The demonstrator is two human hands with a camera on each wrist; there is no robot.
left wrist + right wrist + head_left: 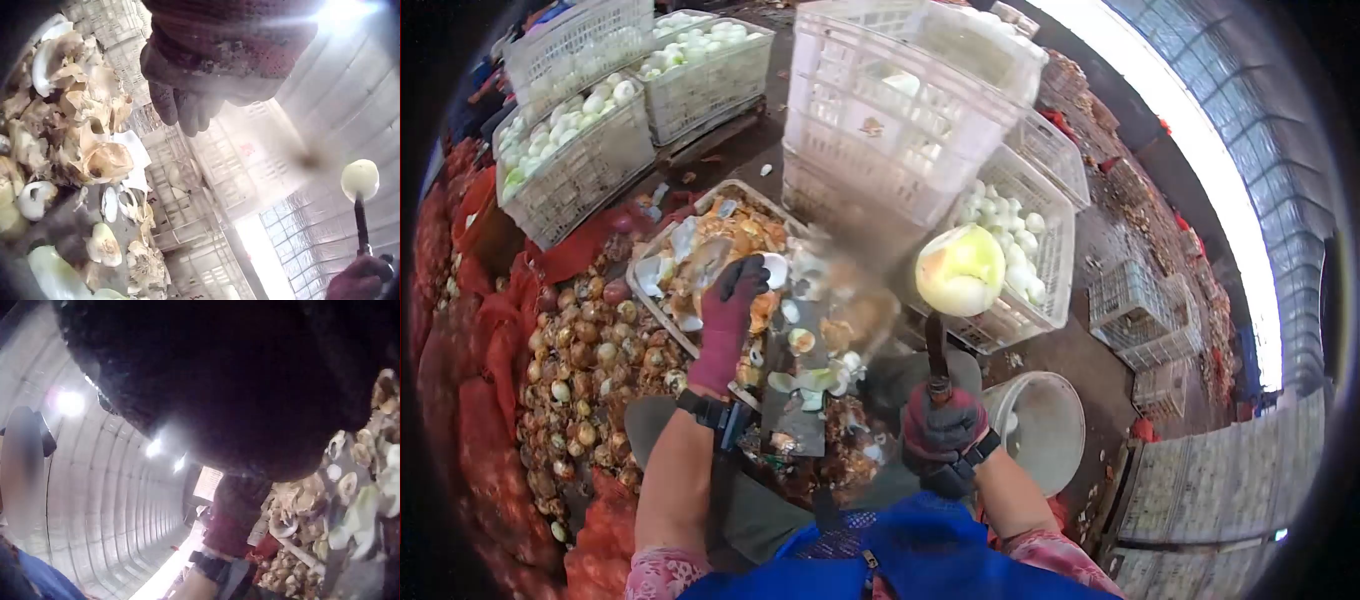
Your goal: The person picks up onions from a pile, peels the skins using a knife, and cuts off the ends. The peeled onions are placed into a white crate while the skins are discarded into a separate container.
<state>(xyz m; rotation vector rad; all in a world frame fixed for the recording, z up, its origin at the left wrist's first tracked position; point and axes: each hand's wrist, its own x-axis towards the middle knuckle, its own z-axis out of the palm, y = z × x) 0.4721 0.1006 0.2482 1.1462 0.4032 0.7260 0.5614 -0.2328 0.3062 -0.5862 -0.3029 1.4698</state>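
My right hand (943, 425), in a dark red and grey glove, grips a knife (937, 362) by its handle, blade upright. A peeled, yellowish-white onion (960, 270) is stuck on the blade's tip; the left wrist view shows the same onion (360, 179) high on the knife. Over the peel-filled crate (643, 290) is my gloved left hand (732, 310), its fingers hanging loosely with nothing between them in the left wrist view. A white onion layer (775, 270) shows beside those fingers. Below lies a dark board (785, 425) with onion scraps. In the right wrist view, the dark glove (219, 381) hides the onion.
Unpeeled onions (585, 400) are heaped at the left beside red mesh bags (485, 440). Crates of peeled onions (585, 185) stand at the back left. Tall white crates (890, 130) rise ahead, with another onion crate (1055, 270) at the right. A white bucket (1055, 430) stands by my right hand.
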